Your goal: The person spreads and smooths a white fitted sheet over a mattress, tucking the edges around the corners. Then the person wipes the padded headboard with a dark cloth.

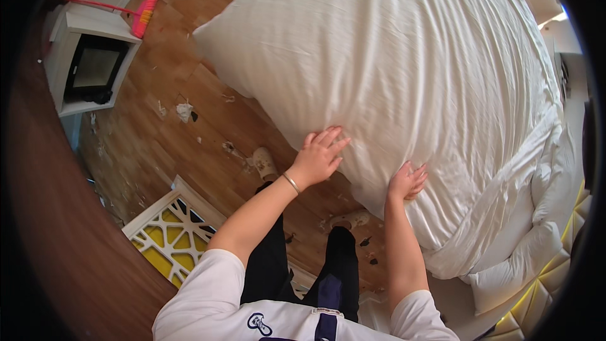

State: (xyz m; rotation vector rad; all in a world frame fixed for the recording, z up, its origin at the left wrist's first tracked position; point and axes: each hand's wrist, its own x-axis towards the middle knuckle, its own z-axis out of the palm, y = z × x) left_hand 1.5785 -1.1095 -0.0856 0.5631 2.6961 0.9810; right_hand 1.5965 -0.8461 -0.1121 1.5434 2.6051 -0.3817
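A large white duvet (404, 69) covers the bed in front of me, with long creases running across it. My left hand (320, 156) rests on its near edge, fingers stretched out and slightly apart. A metal bangle circles that wrist. Farther right along the same edge, my right hand (407, 182) has its fingers curled together against the fabric, apparently gripping a fold; the fingertips are partly hidden. Close to the right hand, the duvet bunches toward the head of the bed, beside white pillows (517, 265).
Scraps of white litter (185, 111) and dark bits lie on the wooden floor (208, 139). A pink broom (144, 17) leans by a white cabinet (95, 24) at the far left. A white lattice panel with yellow backing (173, 233) stands near my left leg. A padded headboard (546, 278) edges the right.
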